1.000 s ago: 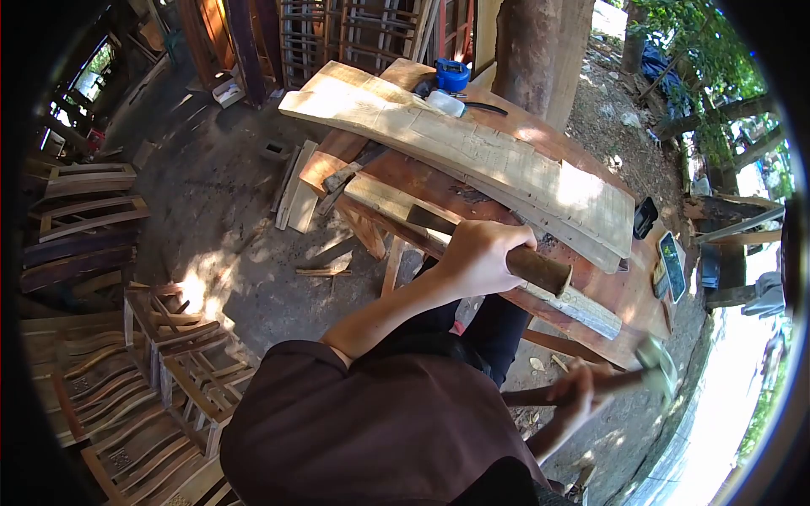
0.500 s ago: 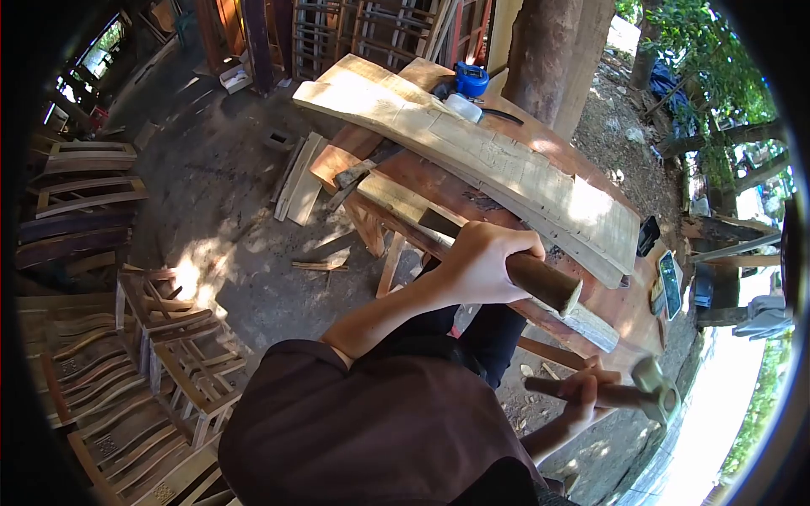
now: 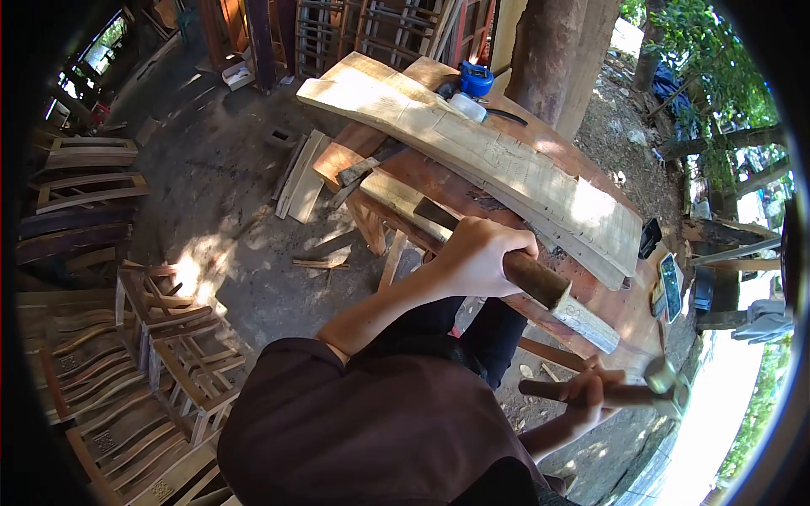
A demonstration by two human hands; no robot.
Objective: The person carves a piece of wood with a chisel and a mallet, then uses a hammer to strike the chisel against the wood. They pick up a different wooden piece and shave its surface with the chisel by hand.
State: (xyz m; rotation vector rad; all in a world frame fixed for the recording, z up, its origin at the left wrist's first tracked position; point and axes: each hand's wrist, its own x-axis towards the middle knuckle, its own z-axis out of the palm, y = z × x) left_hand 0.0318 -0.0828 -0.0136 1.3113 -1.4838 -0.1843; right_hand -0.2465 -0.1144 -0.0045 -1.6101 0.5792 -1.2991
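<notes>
My left hand [image 3: 481,257] is wrapped around the thick wooden handle of a chisel [image 3: 537,281]. The flat dark chisel blade points up-left and lies against a narrow pale wood piece [image 3: 390,196] at the near edge of the wooden table [image 3: 620,308]. My right hand [image 3: 588,395], lower right, grips the wooden handle of a hammer [image 3: 624,395]. The hammer head is smeared by motion and apart from the chisel's butt end.
A long pale plank [image 3: 485,152] lies across the table. Near it are a second chisel [image 3: 359,172], a blue tape measure [image 3: 476,79] and a phone [image 3: 671,287]. Wooden chair frames [image 3: 181,354] stand at left. Scrap boards [image 3: 301,181] lie on the floor.
The hammer head has swung a little to the right. My left hand and the chisel have shifted slightly up and left in view.
</notes>
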